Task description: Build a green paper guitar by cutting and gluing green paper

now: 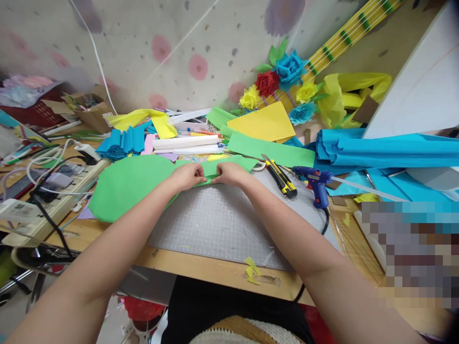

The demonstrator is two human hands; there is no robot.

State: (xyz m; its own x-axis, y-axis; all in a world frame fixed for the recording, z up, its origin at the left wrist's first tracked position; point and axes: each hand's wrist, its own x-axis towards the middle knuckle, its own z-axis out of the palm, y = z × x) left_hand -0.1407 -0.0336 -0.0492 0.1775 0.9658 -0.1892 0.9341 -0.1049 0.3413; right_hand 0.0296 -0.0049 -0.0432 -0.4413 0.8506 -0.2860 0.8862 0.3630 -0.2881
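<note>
A large sheet of green crepe paper (125,186) lies across the left of the grey cutting mat (222,224). My left hand (187,176) and my right hand (231,174) sit side by side at the mat's far edge. Both pinch a folded green strip (210,173) of that paper between thumb and fingers, knuckles almost touching. The strip's right end (244,163) runs past my right hand.
A yellow utility knife (281,178) and a blue glue gun (317,184) lie right of my hands. Blue crepe rolls (376,150), yellow paper (263,123), paper flowers (283,79) and white tubes (186,142) crowd the back. A power strip (53,198) with cables sits left.
</note>
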